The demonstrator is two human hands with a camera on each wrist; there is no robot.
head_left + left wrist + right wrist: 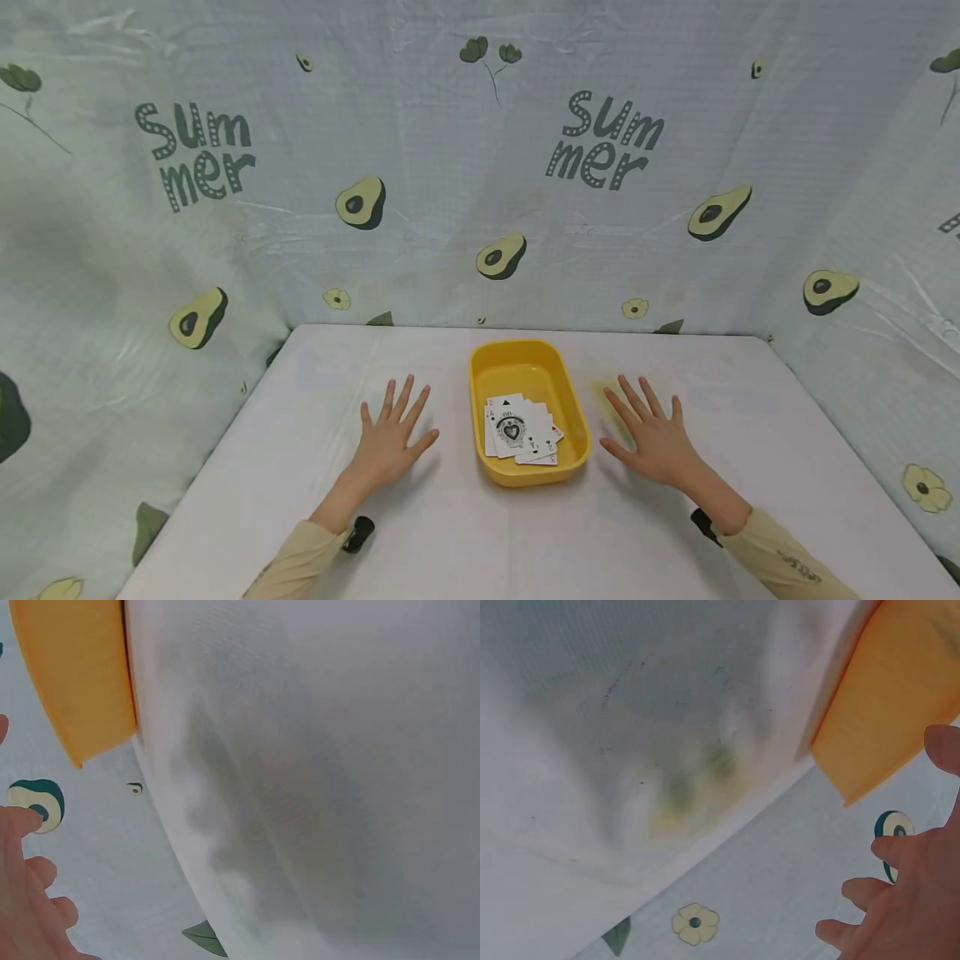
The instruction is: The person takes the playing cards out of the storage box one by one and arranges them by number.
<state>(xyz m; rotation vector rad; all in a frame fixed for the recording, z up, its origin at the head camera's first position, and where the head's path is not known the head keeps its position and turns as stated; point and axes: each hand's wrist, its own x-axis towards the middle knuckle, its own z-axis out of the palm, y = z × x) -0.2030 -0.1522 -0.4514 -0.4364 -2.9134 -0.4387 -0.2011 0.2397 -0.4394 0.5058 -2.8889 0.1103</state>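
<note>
Across a white table [480,550], we see, at left, one left hand [393,442], its fingers spread, reaching from one tan sleeve [300,550]. At center we find one yellow tray [536,477] with one overlapping pile of playing cards [516,429] in its near half, faces up; the overlap keeps us from counting them. At right, near the tray's wall, we see one right hand [652,437], its fingers likewise spread, with a second tan sleeve [772,550] and one yellow-green stain [697,787] on the table beside it.
</note>
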